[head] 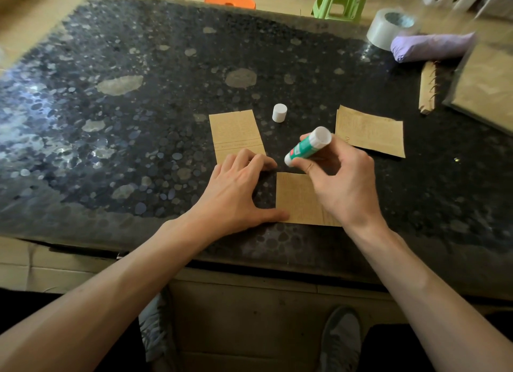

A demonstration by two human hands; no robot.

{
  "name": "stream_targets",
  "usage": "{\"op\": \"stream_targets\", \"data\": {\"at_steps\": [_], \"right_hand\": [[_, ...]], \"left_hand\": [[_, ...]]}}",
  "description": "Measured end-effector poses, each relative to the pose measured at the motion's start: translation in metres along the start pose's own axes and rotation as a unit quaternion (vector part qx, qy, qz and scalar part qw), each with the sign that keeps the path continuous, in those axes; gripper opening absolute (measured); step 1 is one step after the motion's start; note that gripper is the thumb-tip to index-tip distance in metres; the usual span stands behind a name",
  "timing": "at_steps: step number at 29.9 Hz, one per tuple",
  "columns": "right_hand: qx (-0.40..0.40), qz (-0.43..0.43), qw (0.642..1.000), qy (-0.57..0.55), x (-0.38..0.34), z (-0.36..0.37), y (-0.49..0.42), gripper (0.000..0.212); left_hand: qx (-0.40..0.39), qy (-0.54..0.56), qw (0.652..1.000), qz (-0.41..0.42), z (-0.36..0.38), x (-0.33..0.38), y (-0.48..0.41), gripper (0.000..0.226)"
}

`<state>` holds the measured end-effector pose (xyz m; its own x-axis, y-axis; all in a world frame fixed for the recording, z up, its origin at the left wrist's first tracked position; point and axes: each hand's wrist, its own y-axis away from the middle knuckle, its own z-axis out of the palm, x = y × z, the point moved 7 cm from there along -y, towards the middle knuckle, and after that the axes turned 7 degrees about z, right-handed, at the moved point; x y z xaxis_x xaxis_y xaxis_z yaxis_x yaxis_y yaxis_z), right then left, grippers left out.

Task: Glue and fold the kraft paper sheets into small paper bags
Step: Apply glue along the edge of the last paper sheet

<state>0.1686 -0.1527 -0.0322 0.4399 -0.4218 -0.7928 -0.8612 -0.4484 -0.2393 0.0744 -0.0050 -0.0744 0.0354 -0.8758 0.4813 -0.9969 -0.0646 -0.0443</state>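
Your right hand (pixel 341 183) grips the green-and-white glue stick (pixel 306 146), tilted, above the near kraft paper sheet (pixel 297 202).

Your left hand (pixel 236 194) lies spread and flat on the stone table (pixel 138 121), its thumb pressing the near sheet's lower left corner and its fingertips on the near edge of a second kraft sheet (pixel 236 133). The stick's white cap (pixel 279 113) stands just beyond, between that sheet and a third kraft sheet (pixel 369 133) to the right. A tape roll (pixel 388 28) sits at the far right corner.
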Motion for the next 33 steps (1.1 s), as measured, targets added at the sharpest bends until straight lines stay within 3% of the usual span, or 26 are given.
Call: {"op": "stream_targets", "data": {"at_steps": [3,8,15,28,33], "right_hand": [[-0.009,0.021,0.999,-0.024,0.004,-0.01,-0.001,0.033],[-0.098,0.015,0.995,0.009,0.004,-0.006,0.006,0.052],[-0.184,-0.011,0.98,0.072,-0.001,0.006,0.017,0.034],[-0.192,-0.017,0.979,0.068,0.001,0.011,0.017,0.034],[-0.155,-0.024,0.985,0.072,-0.001,0.006,0.017,0.032]], "left_hand": [[-0.001,0.007,1.0,0.002,0.0,0.0,-0.001,0.087],[-0.005,0.002,1.0,0.003,0.0,0.001,0.0,0.086],[0.003,-0.014,1.0,0.014,0.001,0.001,0.001,0.081],[0.002,-0.016,1.0,0.013,0.002,0.0,0.0,0.082],[0.006,-0.012,1.0,0.012,0.001,0.0,0.0,0.082]]}}
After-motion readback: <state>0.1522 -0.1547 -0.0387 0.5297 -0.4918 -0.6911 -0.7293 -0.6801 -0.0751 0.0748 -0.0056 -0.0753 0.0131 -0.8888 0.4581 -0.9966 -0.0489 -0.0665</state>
